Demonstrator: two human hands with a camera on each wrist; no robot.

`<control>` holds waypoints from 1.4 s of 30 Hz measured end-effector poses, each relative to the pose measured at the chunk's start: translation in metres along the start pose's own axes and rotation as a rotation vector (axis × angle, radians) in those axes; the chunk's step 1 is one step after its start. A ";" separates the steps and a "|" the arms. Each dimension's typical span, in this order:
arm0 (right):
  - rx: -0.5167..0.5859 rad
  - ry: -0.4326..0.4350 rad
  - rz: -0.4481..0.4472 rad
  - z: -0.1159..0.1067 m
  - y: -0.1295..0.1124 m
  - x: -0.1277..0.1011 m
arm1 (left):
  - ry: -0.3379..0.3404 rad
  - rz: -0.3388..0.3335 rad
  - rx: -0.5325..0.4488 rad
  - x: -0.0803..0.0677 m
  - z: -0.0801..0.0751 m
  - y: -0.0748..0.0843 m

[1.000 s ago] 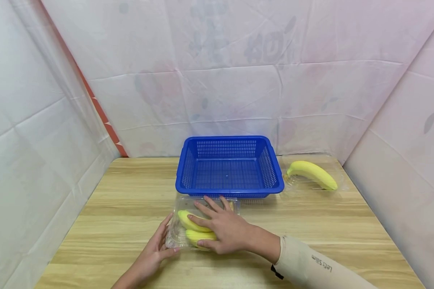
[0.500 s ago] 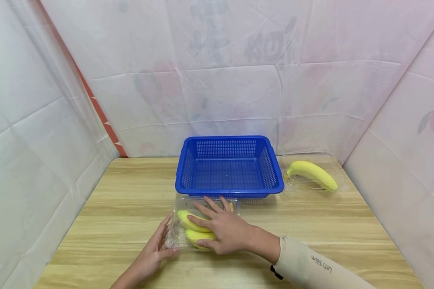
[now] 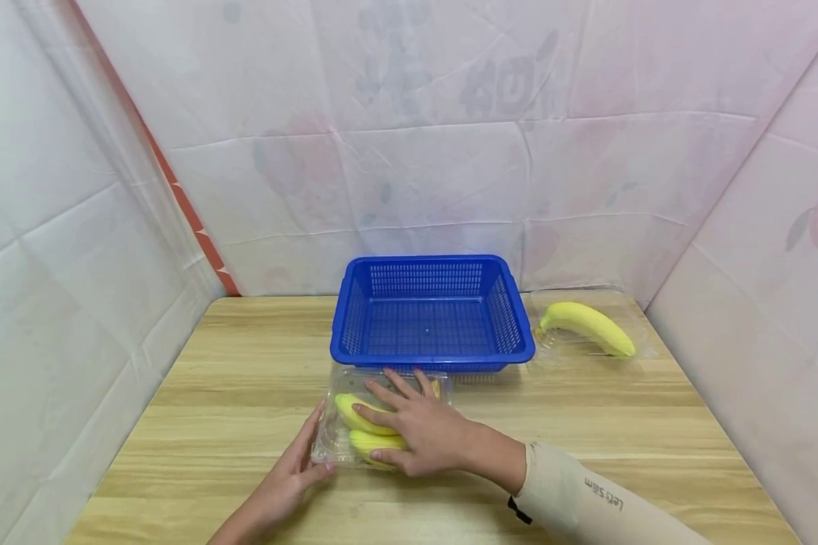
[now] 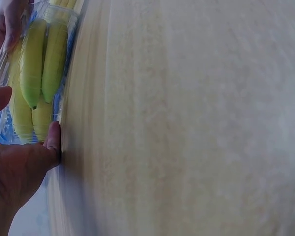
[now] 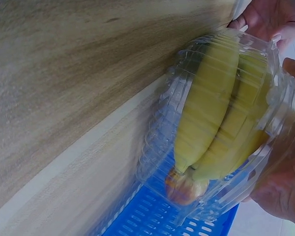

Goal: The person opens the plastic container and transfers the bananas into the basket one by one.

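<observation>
Near the front middle of the table lies a clear plastic clamshell box [image 3: 327,439] with yellow bananas [image 3: 368,416] inside. My left hand [image 3: 288,477] holds the box's left end, its thumb by the front corner and its fingers along the side. Spread across the lid, my right hand [image 3: 423,435] rests on top and hides the box's right part. In the left wrist view several bananas [image 4: 34,64] show through the plastic. The right wrist view shows the box's lid against the right palm [image 5: 285,182], and a rounded orange-brown piece [image 5: 184,189] at the bananas' tips inside.
A blue perforated basket [image 3: 426,359] stands right behind the box, with nothing visible inside it. Another clear plastic container [image 3: 637,322] at the back right has a yellow banana [image 3: 589,327] in it. Hanging cloth sheets [image 3: 423,174] close off the back and both sides.
</observation>
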State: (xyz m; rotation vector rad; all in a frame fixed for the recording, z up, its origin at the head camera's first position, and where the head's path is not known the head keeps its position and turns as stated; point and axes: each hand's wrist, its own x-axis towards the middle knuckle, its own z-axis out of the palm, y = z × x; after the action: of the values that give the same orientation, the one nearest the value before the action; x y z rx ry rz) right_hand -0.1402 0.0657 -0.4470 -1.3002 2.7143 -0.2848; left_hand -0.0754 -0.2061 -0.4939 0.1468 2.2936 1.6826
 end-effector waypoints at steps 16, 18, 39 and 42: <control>-0.011 -0.033 0.019 -0.003 0.000 0.002 | 0.003 0.025 -0.039 -0.002 0.009 -0.008; -0.007 -0.037 0.028 -0.003 -0.001 0.002 | 0.003 0.017 -0.044 -0.003 0.009 -0.008; 0.014 -0.017 0.024 -0.003 0.000 0.006 | -0.023 0.008 -0.017 0.003 0.002 -0.007; 0.021 -0.015 0.023 -0.003 0.001 0.005 | -0.026 0.007 -0.024 0.003 0.003 -0.006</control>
State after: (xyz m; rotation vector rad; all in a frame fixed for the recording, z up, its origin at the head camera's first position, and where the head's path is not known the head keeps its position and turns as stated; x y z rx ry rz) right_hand -0.1446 0.0622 -0.4440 -1.2600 2.7043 -0.2987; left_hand -0.0768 -0.2049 -0.5010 0.1708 2.2556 1.7014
